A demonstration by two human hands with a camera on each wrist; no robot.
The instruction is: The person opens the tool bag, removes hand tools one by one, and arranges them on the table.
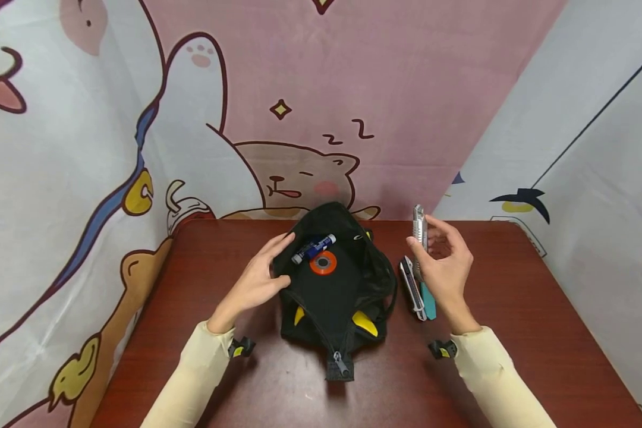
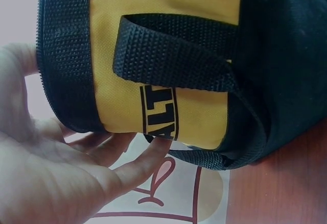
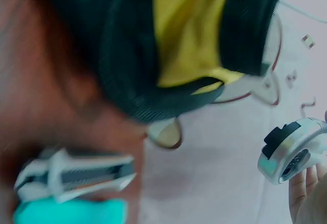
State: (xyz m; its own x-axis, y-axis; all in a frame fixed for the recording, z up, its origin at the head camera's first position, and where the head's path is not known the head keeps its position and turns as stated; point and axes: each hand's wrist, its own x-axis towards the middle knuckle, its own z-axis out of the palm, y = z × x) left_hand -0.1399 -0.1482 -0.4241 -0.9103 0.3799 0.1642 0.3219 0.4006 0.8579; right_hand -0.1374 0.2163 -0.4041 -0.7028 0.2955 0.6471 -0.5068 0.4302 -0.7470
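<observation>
A black and yellow tool bag [image 1: 321, 303] stands unzipped at the middle of the table. My left hand [image 1: 257, 273] holds its left rim, thumb over the zipper edge and fingers along the yellow outer wall [image 2: 199, 117]. Inside lie blue tubes with pale ends [image 1: 321, 245] and an orange ring-shaped roll [image 1: 323, 263]. To the right of the bag, my right hand [image 1: 446, 261] pinches a silver utility knife [image 1: 419, 229] upright between thumb and fingers. Its rounded silver end with a black slider [image 3: 286, 150] shows in the right wrist view.
Below the right hand, a grey and black cutter knife [image 1: 411, 288] lies on the table beside a teal tool [image 1: 428, 302]. A black strap [image 1: 390, 291] loops off the bag's right side. Behind the table [image 1: 524, 321] hangs a cartoon-printed cloth [image 1: 406, 71].
</observation>
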